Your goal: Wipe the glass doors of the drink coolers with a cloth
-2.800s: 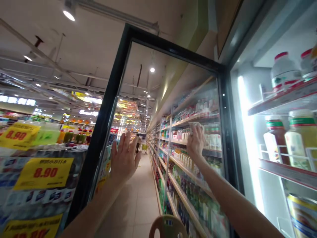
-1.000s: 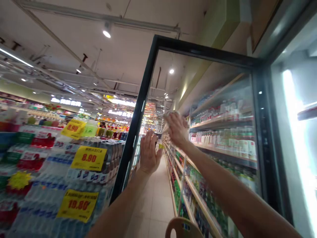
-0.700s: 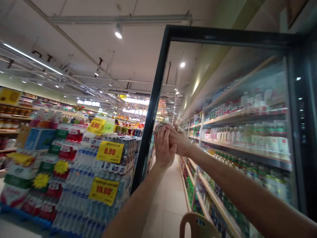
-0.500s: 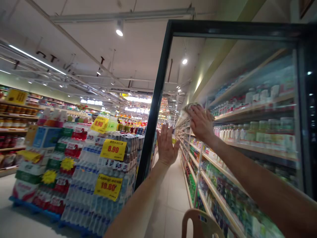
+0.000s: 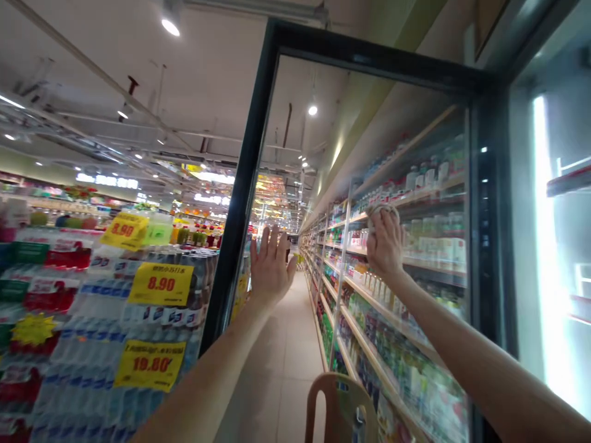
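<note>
A glass door (image 5: 314, 160) in a dark frame (image 5: 244, 160) stands swung out before me, with shelves of bottles showing through the pane. Flat against the glass near its left side lies my left hand (image 5: 272, 264), fingers spread and nothing in it. Further right, my right hand (image 5: 385, 246) presses a pale cloth (image 5: 382, 210) to the pane. Its fingers curl over the cloth and hide most of it.
Stacked packs of bottled water (image 5: 92, 332) with yellow price signs (image 5: 160, 284) rise on the left. A brown chair back (image 5: 341, 406) is below me. Lit cooler interior (image 5: 549, 246) lies to the right; the tiled aisle (image 5: 281, 344) runs ahead.
My view has turned right, bringing the lit cooler interior in. My right hand has slid the cloth rightward across the glass. The left hand stays on the pane by the frame.
</note>
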### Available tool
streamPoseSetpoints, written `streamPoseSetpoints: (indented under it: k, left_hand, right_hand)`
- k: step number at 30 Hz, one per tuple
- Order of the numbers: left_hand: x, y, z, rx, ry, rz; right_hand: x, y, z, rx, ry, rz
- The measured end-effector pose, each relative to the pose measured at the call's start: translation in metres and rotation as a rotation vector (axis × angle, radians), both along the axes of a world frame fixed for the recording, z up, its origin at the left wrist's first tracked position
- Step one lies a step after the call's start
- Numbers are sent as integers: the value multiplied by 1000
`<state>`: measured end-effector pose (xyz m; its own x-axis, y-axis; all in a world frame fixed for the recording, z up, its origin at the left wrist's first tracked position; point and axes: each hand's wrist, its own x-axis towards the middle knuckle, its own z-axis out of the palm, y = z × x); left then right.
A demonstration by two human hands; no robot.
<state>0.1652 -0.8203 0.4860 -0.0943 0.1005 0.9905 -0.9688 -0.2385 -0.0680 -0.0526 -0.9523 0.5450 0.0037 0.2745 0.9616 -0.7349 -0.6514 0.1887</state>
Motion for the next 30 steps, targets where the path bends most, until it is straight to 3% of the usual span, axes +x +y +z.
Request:
streamPoseSetpoints:
  k: [4, 6, 8, 12, 14, 18, 20, 23, 25, 27, 30]
  left_hand:
    - [0, 1, 1, 20, -8, -10]
    - [1, 1, 1, 25, -13, -8]
    - [1, 1, 1, 25, -11, -2]
    - [2, 1, 0, 40, -37, 7]
    - [1, 2, 0, 61, -81, 7]
    - [1, 3, 0, 86, -112, -16]
    - [0, 4, 1, 87, -105, -39]
    - [-1, 5, 2, 96, -97, -59]
    - [-2, 6, 1, 99, -90, -63]
    - [-3, 6, 1, 96, -90, -60]
    - [-3, 7, 1, 97, -93, -50]
  right_hand:
    - [7, 12, -46, -160, 412, -20]
    - [6, 13, -60, -200, 535, -23]
    - [0, 8, -57, -143, 439, -19]
    - [-11, -4, -39, 30, 14, 22]
    - [-8, 1, -47, 18, 51, 35]
    - [3, 14, -77, -106, 438, 14]
    - [0, 11, -79, -79, 376, 19]
    - [-15, -3, -69, 43, 25, 56]
    - [-21, -8, -66, 79, -99, 68]
    - [-22, -7, -73, 61, -40, 51]
    - [-22, -4, -89, -10, 223, 1]
